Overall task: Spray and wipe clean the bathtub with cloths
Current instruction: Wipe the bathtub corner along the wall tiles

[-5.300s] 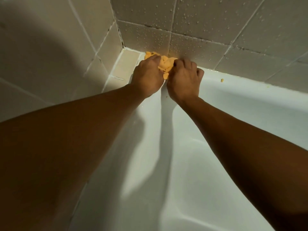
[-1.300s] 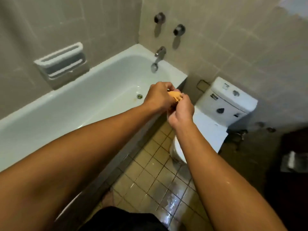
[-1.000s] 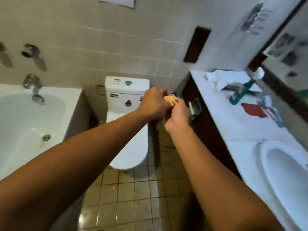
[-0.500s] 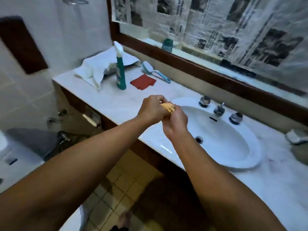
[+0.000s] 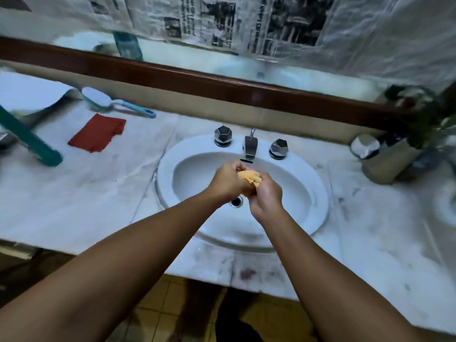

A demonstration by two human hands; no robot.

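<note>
A bunched orange cloth [image 5: 248, 178] is held between both hands above the bowl of a white sink [image 5: 306, 183]. My left hand [image 5: 228, 182] grips its left side and my right hand [image 5: 266, 197] grips its lower right part. The sink's drain [image 5: 236, 201] lies just below the hands, and the tap spout [image 5: 251, 144] stands behind them. The bathtub is out of view.
On the marble counter [image 5: 98, 193] to the left lie a red cloth [image 5: 97, 132], a blue-handled brush [image 5: 111, 103], a teal spray bottle [image 5: 29, 139] and a white towel [image 5: 27, 92]. A metal cup [image 5: 385, 159] and a plant [image 5: 419, 114] stand at the right. Newspaper covers the mirror.
The view has swung from the bathtub corner past the toilet to the counter sink. Both hands have kept hold of the orange cloth and now hold it over the sink bowl.
</note>
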